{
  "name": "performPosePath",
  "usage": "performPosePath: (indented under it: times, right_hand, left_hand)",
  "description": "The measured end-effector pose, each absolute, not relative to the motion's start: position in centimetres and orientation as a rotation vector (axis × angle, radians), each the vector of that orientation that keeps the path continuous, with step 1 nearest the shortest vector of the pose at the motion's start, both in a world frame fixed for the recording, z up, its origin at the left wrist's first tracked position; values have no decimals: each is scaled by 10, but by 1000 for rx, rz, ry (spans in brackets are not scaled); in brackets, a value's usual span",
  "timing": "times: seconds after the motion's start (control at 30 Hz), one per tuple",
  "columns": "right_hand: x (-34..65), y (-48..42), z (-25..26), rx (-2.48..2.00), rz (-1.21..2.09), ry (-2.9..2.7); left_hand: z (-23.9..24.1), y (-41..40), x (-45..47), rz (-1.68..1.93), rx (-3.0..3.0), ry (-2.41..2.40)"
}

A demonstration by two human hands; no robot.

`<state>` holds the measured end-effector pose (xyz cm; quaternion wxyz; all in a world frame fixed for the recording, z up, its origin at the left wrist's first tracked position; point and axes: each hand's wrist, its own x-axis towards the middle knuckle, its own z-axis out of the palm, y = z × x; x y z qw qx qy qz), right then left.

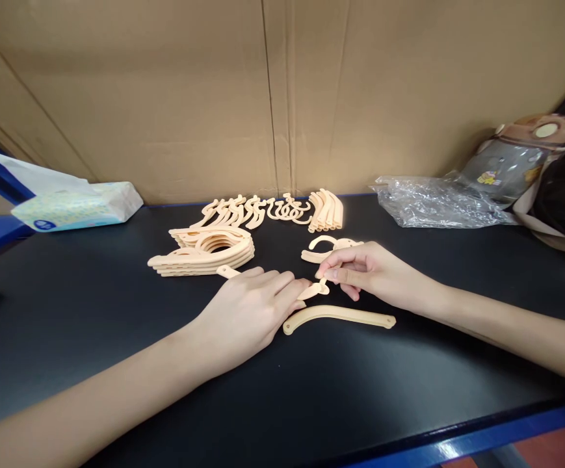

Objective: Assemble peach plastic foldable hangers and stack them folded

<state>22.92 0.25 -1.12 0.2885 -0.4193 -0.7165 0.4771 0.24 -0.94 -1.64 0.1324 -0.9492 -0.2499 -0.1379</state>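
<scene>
My left hand [255, 309] lies over a cream plastic hanger arm [311, 292], its fingers closed on it; one end sticks out past the knuckles. At the other end, my right hand [377, 273] pinches a small cream connecting piece [324, 285] against the arm. The fingers partly hide where the two meet. Just in front lies a loose curved hanger arm [341, 314], apart from both hands. A hanger hook [322, 240] with another cream part rests behind my right hand, partly covered by it.
A stack of folded hangers [204, 265] stands left of centre. Behind it are small connectors [236, 211], loose hooks [287, 209] and a pile of arms [326, 211]. A tissue pack [84, 207] is at left; clear plastic bag [438, 201] and bottle [506, 166] at right, before a cardboard wall [189, 97].
</scene>
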Motion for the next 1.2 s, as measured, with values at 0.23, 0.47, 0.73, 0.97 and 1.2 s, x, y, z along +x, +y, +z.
performPosePath:
  times: [0.23,0.47,0.73,0.97,1.2]
  right_hand:
    - [230,3,-15,-1045,1291,-1869]
    - [228,-4,-7,-991,1291,-1932]
    - [242,-2,5,-1017,706,-2052]
    - [266,19,9,-1170,75,-2382]
    - [266,23,2,-1057,-327,-2639]
  left_hand:
    - [-13,-10,3,-426,-2785,-802]
    - [-11,-16,0,-423,-2874,-1051]
    - [2,-11,0,-781,-3486,-1695]
    - [4,-4,0,-912,-3699,-2030]
    - [-3,1,-1,-1267,-3661,-2272]
